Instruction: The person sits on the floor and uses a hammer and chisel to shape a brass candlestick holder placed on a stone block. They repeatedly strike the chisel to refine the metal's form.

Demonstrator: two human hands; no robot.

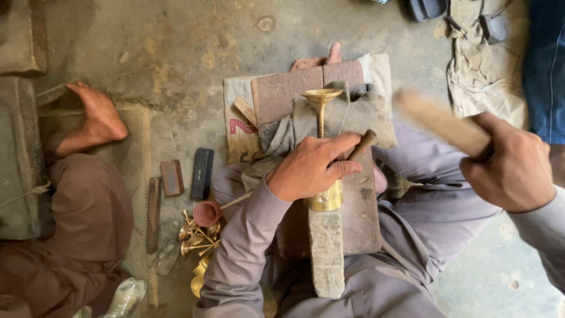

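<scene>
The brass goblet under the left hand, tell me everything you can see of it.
The brass goblet looks like polished golden metal, with a flared round end, a slim stem and an engraved wider body. It lies lengthwise on a stone bar over cloth padding. The left hand presses on its middle, covering part of it.

Left hand (309, 171): fingers pinching a dark punch (360, 145) against a brass goblet (323, 153) lying on a stone block (325, 247) across the lap. Right hand (511, 171): raised at right, closed round a blurred wooden mallet (438, 122). Far: brick (306, 88) on cloth (376, 112). Near left: small brass goblets (197, 238), dark stones (202, 172). Far left: another person's bare foot (97, 118).
</scene>
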